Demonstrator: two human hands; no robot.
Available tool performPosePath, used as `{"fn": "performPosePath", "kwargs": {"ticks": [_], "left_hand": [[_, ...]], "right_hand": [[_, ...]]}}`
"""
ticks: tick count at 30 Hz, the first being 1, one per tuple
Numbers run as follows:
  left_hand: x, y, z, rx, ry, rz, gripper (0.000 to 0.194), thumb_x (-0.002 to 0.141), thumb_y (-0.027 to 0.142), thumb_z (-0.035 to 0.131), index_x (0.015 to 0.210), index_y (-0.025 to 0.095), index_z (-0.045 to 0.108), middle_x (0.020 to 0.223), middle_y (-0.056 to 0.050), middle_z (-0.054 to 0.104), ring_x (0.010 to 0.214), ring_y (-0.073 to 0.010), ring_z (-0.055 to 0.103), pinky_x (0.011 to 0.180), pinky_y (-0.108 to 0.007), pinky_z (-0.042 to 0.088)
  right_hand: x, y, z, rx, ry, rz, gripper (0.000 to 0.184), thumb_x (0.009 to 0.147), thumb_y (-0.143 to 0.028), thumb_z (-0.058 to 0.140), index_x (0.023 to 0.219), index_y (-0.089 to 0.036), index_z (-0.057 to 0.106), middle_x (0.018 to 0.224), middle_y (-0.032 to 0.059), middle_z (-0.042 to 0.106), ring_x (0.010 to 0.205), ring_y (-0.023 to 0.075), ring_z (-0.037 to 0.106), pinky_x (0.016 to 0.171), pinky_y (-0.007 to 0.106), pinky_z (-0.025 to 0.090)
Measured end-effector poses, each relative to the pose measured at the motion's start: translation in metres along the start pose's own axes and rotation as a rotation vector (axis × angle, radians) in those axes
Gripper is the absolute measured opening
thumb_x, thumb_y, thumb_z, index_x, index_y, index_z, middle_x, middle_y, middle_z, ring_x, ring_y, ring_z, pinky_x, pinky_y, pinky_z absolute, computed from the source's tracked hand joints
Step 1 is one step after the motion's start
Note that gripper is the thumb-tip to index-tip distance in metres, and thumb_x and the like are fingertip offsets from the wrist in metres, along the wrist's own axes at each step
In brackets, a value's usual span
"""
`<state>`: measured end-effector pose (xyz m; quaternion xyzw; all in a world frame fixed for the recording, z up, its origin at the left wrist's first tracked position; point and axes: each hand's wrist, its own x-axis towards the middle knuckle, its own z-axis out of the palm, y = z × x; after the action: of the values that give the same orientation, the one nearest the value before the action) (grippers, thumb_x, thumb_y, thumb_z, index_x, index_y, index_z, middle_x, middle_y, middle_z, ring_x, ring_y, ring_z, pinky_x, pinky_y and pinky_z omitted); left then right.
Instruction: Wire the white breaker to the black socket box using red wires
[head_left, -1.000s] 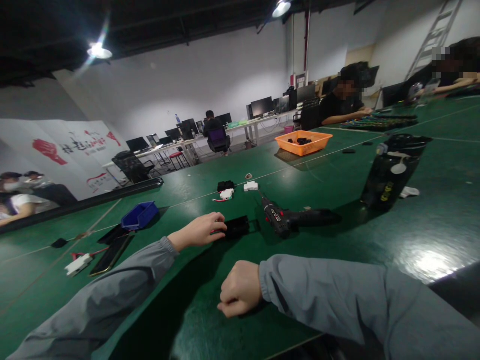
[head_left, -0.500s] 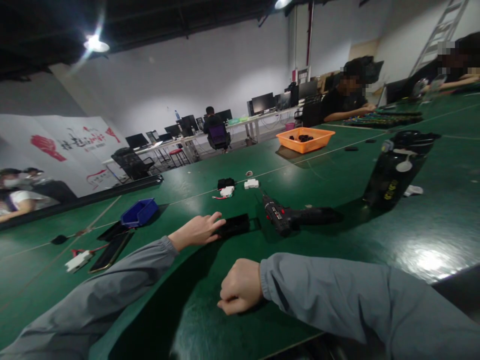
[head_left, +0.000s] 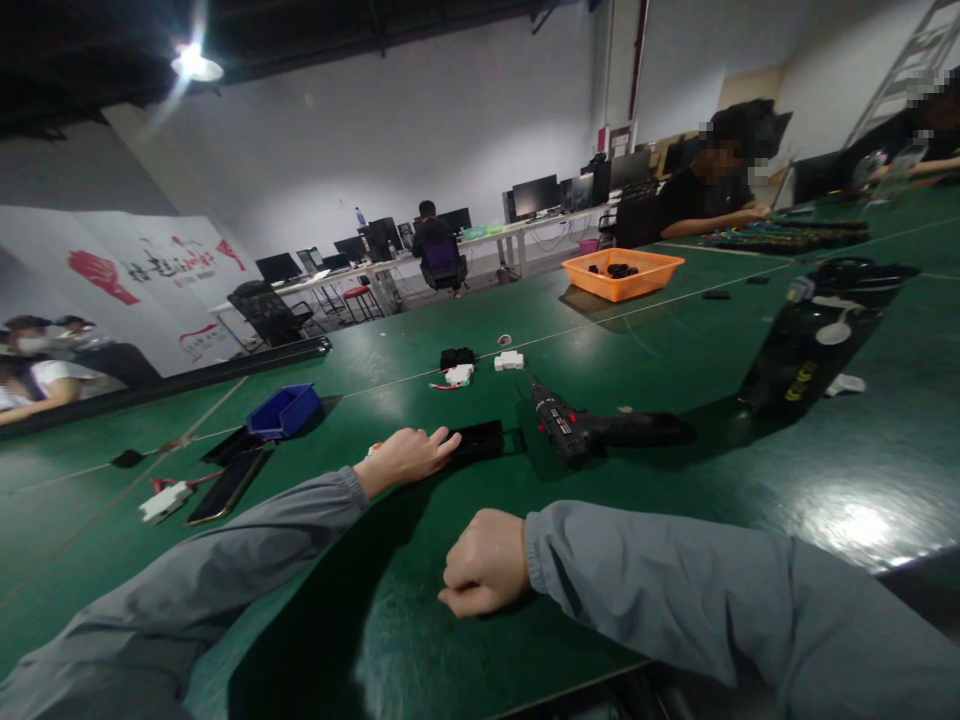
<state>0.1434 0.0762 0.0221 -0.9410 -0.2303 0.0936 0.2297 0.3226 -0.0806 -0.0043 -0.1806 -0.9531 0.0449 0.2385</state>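
Observation:
My left hand [head_left: 409, 457] lies over the near-left end of a black rectangular case [head_left: 480, 440], with its fingers stretched out and touching it. A small orange-and-white bit shows behind that wrist. On the table closer to me, my right hand [head_left: 484, 565] rests as a closed fist; whatever its fingers hold, if anything, is hidden. To the right of the case a black cordless screwdriver [head_left: 574, 425] lies on its side, bit pointing away. Beyond the case sit a white block with red wires [head_left: 459, 375], a black block [head_left: 456, 357] and another white block [head_left: 509, 360].
On the left are a blue bin [head_left: 283, 411], a phone [head_left: 229, 487] and a wired white block [head_left: 165, 502]. An orange basket [head_left: 622, 275] with black parts stands farther back. At right is a tall black container [head_left: 814, 345]. A co-worker [head_left: 720, 185] sits across the green table [head_left: 420, 620].
My left hand has shifted slightly along the case, and its spread fingers now lie flatter over the end. My right fist stays in place. The view has turned slightly.

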Motion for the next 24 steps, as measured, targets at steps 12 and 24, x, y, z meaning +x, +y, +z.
{"fn": "performPosePath", "kwargs": {"ticks": [12,24], "left_hand": [[-0.007,-0.002,0.008,0.009,-0.005,-0.067,0.043,0.104,0.037,0.023,0.14,0.024,0.042,0.105,-0.014,0.062,0.075,-0.0221,0.067,0.059,-0.031,0.044],[-0.042,-0.04,0.016,-0.115,-0.125,-0.462,0.043,0.101,0.047,0.028,0.125,0.021,0.052,0.106,-0.014,0.067,0.08,-0.0268,0.071,0.071,-0.037,0.051]], "right_hand": [[0.001,0.0,0.003,-0.002,-0.016,0.004,0.035,0.088,-0.036,0.058,0.056,-0.021,0.061,0.061,-0.0031,0.068,0.06,0.0107,0.061,0.047,0.027,0.023],[0.002,-0.001,-0.004,0.028,-0.023,0.0,0.035,0.088,-0.035,0.058,0.056,-0.021,0.059,0.061,-0.0032,0.067,0.059,0.0104,0.059,0.046,0.026,0.026]]}}
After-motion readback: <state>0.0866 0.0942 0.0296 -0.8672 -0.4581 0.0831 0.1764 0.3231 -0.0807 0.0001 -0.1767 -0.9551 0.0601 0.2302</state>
